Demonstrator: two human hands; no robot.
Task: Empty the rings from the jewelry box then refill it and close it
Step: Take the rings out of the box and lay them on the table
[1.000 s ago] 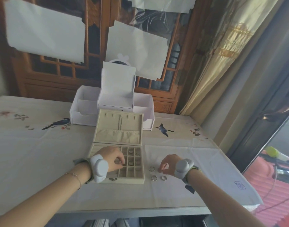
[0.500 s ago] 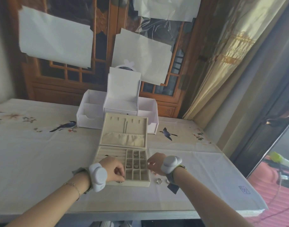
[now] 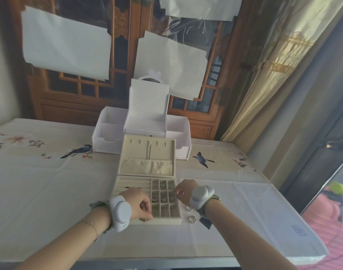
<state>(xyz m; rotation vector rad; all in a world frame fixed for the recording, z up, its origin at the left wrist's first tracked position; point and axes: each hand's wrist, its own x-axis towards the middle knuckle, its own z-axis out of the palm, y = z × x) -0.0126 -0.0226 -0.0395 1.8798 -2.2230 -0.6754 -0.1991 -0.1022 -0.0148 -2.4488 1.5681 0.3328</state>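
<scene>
Tablecloth [image 3: 50,191], open jewelry box [image 3: 166,221], rings [image 3: 162,198] inside

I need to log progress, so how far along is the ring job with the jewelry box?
Midway, direction unclear. Done: several rings sit in the grid of the open jewelry box. In hand: the right hand hovers at the box's right edge, seemingly pinching something; the left hand curls at the front edge near a ring. Left: two rings on the cloth, and the lid is up.
</scene>
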